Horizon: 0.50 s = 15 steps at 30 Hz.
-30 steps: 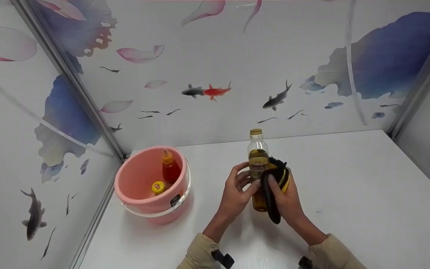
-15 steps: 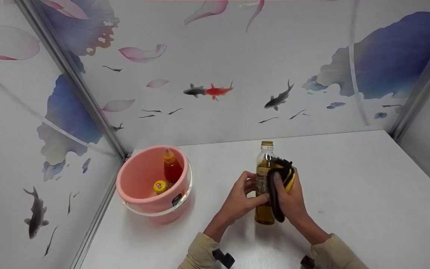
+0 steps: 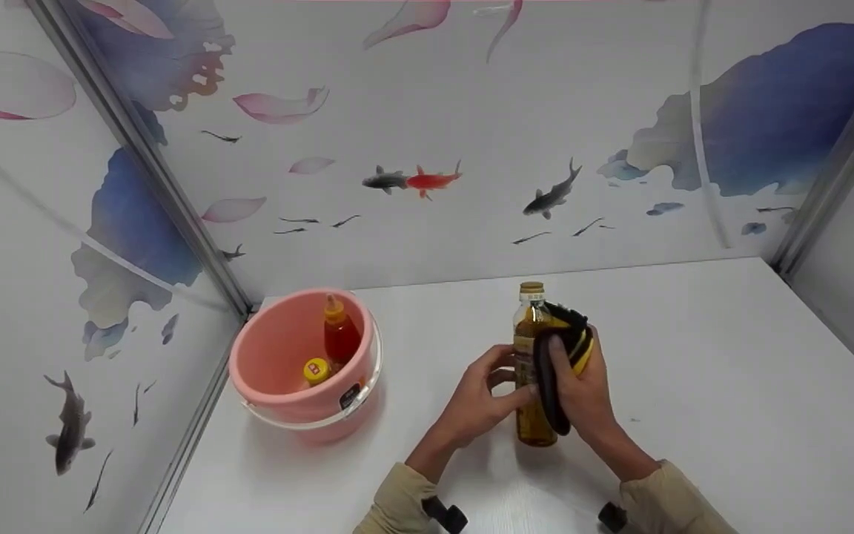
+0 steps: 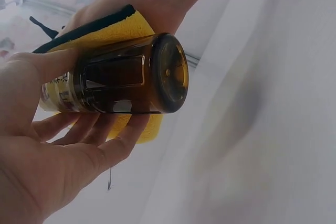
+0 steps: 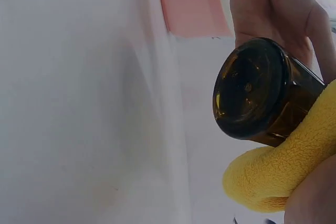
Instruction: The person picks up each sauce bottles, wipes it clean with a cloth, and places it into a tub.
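A clear bottle (image 3: 537, 430) with a gold cap and dark amber liquid is held upright between both hands, its base raised off the table in the wrist views. My left hand (image 3: 475, 404) holds it from the left, thumb in front and fingers curled behind. On the right side, my right hand (image 3: 585, 386) grips a folded yellow cloth (image 5: 278, 169) with black edging against the bottle. Part of the bottle's label is covered by the cloth. In the left wrist view, yellow fabric (image 4: 139, 27) shows behind the bottle's lower body (image 4: 118, 74).
To the left stands a pink bucket (image 3: 249, 371) with a white handle (image 3: 301, 426). Inside it are a red squeeze bottle (image 3: 339, 340) and a yellow-capped container (image 3: 316, 371). White table surface (image 3: 731, 393) extends to the right, and patterned panels (image 3: 427, 245) rise behind and at both sides.
The bottle has shifted down and to the right in the head view, with the cloth and both hands moving slightly right. The bucket stays where it was.
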Each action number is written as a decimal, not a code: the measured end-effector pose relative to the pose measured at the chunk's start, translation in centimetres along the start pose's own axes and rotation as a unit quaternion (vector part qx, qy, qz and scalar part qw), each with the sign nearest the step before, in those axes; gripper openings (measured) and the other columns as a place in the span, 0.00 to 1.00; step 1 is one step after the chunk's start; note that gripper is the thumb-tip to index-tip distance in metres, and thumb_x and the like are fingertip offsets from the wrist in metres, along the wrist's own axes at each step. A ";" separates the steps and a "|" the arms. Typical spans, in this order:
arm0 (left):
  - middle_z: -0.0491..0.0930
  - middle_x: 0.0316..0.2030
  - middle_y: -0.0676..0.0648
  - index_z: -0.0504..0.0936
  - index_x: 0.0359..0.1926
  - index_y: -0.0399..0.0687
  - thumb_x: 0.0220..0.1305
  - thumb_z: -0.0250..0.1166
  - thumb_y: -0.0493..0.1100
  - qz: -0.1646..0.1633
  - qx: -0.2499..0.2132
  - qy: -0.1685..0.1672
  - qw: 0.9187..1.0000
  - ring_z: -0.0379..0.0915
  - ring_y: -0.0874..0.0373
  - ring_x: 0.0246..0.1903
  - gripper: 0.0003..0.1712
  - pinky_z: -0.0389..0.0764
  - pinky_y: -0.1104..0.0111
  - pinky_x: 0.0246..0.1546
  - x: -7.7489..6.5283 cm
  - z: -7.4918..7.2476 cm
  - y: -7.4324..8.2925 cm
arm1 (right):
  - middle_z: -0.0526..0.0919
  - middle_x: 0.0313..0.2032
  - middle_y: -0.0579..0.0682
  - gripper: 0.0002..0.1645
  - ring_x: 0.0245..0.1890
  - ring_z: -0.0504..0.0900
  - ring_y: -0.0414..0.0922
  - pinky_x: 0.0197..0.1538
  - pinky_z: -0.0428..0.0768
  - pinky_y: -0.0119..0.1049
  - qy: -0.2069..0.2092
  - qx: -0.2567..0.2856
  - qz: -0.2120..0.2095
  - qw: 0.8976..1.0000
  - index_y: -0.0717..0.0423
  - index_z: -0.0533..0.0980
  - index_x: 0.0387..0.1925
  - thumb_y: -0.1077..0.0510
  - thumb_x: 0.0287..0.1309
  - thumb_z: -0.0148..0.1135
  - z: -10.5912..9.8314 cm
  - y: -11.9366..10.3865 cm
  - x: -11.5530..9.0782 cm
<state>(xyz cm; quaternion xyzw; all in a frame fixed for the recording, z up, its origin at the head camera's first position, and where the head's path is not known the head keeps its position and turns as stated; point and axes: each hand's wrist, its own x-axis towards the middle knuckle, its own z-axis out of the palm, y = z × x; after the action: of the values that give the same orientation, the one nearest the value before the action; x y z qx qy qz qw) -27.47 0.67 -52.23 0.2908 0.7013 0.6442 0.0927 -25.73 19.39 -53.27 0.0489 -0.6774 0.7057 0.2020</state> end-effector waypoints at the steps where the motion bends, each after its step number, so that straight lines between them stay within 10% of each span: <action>1: 0.79 0.65 0.54 0.76 0.72 0.60 0.70 0.74 0.44 0.002 0.002 0.007 1.000 0.78 0.56 0.65 0.32 0.79 0.61 0.70 0.0 0.0 0.0 | 0.81 0.57 0.52 0.24 0.52 0.83 0.47 0.54 0.86 0.34 -0.001 -0.001 0.001 1.000 0.52 0.66 0.72 0.56 0.82 0.57 0.1 0.0 0.0; 15: 0.76 0.65 0.51 0.70 0.76 0.65 0.72 0.74 0.52 -0.020 -0.003 0.086 0.996 0.78 0.55 0.61 0.37 0.82 0.56 0.64 0.1 -0.4 0.7 | 0.81 0.58 0.51 0.26 0.52 0.85 0.50 0.52 0.88 0.37 -0.031 -0.011 0.019 0.999 0.49 0.66 0.73 0.54 0.80 0.61 0.9 0.4 -0.9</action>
<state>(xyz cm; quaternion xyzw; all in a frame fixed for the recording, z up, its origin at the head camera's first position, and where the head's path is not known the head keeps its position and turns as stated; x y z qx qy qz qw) -27.54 0.37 -51.45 0.2199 0.7108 0.6665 0.0461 -25.25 18.27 -53.84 0.0562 -0.6916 0.7002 0.1680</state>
